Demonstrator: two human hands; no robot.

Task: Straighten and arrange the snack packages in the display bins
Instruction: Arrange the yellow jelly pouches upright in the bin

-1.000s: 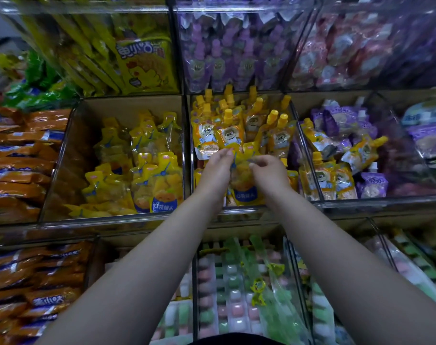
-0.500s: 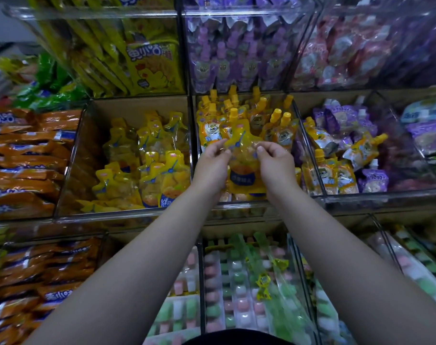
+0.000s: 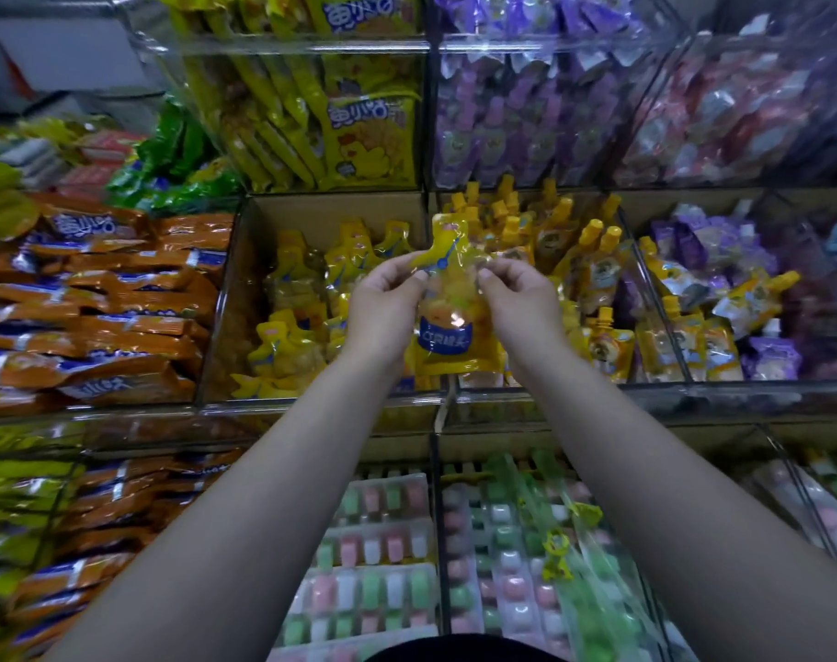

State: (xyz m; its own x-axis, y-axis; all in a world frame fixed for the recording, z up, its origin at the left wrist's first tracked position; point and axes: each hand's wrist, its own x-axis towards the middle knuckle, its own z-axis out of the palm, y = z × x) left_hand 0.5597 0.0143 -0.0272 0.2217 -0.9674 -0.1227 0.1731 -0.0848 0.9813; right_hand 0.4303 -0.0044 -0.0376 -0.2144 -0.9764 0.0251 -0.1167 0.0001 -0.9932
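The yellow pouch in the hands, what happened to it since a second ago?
The yellow pouch went up: both hands lifted it out from among the spouted pouches and brought it a little left. The left hand and right hand kept hold of its upper sides with their fingers; nothing was let go. The other packs stayed put.

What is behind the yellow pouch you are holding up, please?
Behind the yellow pouch, pinched by the left hand and right hand, stand spouted yellow-capped pouches in their bin. The pouch hides that bin's front left corner.
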